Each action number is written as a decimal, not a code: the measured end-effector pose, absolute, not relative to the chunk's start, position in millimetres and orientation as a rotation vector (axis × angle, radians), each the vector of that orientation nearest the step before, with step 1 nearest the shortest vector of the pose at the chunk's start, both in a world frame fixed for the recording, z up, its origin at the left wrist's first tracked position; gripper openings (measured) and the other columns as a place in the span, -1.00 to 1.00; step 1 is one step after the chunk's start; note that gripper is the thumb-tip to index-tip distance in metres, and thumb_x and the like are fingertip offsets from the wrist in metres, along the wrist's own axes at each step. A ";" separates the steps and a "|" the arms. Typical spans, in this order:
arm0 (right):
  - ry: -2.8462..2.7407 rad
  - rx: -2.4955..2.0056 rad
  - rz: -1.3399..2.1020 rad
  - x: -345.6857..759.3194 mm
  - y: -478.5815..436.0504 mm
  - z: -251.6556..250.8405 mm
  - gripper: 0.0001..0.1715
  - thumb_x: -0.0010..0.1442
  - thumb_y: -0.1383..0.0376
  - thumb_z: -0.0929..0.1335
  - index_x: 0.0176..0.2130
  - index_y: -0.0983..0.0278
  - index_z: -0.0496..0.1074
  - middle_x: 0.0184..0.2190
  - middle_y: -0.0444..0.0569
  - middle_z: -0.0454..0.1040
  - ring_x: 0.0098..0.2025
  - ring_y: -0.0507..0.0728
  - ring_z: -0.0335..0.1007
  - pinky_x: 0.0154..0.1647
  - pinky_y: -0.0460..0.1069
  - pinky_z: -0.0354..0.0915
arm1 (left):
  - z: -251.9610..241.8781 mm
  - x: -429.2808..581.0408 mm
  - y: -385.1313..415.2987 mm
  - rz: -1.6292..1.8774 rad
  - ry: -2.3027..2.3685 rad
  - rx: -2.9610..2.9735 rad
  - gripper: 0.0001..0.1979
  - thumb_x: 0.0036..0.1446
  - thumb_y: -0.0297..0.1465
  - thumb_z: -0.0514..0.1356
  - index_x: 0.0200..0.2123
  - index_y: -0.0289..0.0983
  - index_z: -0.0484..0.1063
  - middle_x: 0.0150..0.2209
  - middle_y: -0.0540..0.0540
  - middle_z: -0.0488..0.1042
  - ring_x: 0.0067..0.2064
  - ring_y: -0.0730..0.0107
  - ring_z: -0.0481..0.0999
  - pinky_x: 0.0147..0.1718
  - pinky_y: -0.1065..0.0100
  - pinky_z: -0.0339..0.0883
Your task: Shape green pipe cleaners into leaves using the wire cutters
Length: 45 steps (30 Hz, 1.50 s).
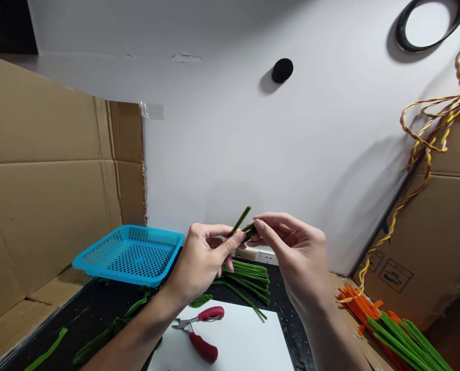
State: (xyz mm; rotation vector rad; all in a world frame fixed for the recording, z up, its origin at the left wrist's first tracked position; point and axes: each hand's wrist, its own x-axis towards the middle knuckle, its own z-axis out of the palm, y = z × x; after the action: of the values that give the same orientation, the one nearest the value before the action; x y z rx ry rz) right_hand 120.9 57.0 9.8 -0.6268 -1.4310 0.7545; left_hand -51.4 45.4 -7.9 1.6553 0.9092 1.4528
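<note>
Dark green pipe cleaner [240,220] is pinched between both hands above the table, with one straight end sticking up. My left hand [199,257] closes thumb and fingers on it. The thumb and fingertips of my right hand [303,257] press on its other part, just right of the left thumb. Behind and below the hands lies a bundle of dark green pipe cleaners [253,281]. Red-handled wire cutters [204,348] rest with jaws apart on a sheet of white paper [256,342]. Bent green pieces [98,342] lie left of the paper, partly behind my left forearm.
A blue perforated basket [137,257] stands at the back left, beside a cardboard panel [52,196]. Orange pipe cleaners [355,299] and bright green ones [407,335] lie at the right. Twisted yellow wire [394,221] hangs there. A power socket [267,257] sits behind.
</note>
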 end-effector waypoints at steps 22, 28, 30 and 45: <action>-1.230 -0.557 1.332 124.8 59.9 15.1 -0.71 0.04 0.16 0.65 -0.32 0.29 0.67 -0.45 -0.10 0.45 -0.40 0.01 0.38 -0.48 -0.13 0.44 | 5.1 -58.0 37.8 1.364 0.850 1.671 -0.73 0.27 -0.22 0.35 -0.34 -0.32 0.54 -0.49 0.06 0.38 -0.55 0.57 0.22 -0.59 0.47 0.11; -1.254 -0.597 1.261 123.8 56.1 16.6 -0.70 0.06 0.14 0.64 -0.35 0.30 0.63 -0.48 -0.07 0.53 -0.48 0.02 0.46 -0.42 -0.08 0.53 | 6.7 -58.1 34.4 1.407 0.838 1.760 -0.73 0.29 -0.22 0.34 -0.38 -0.28 0.58 -0.51 0.02 0.42 -0.48 0.45 0.34 -0.43 0.40 0.31; -1.231 -0.591 1.288 124.8 56.3 16.9 -0.69 0.04 0.15 0.65 -0.37 0.30 0.63 -0.51 -0.09 0.52 -0.49 0.01 0.48 -0.40 -0.09 0.54 | 7.2 -56.4 31.7 1.419 0.838 1.776 -0.74 0.30 -0.22 0.33 -0.36 -0.27 0.61 -0.48 -0.01 0.46 -0.43 0.40 0.41 -0.37 0.37 0.37; -1.387 -0.485 1.197 120.5 43.8 20.6 -0.75 0.15 0.19 0.62 -0.18 0.22 0.67 -0.34 -0.07 0.64 -0.36 0.05 0.58 -0.25 -0.04 0.59 | 8.9 -58.6 26.5 1.493 0.781 1.580 -0.36 0.32 -0.10 0.31 0.37 -0.18 0.35 -0.36 -0.03 0.49 -0.60 0.62 0.19 -0.69 0.54 0.06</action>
State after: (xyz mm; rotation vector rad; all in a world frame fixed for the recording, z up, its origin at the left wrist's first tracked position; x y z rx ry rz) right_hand 120.5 43.8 20.6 -0.4847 -1.3875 1.1971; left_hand -58.6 26.5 8.9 1.5799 0.7807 1.4931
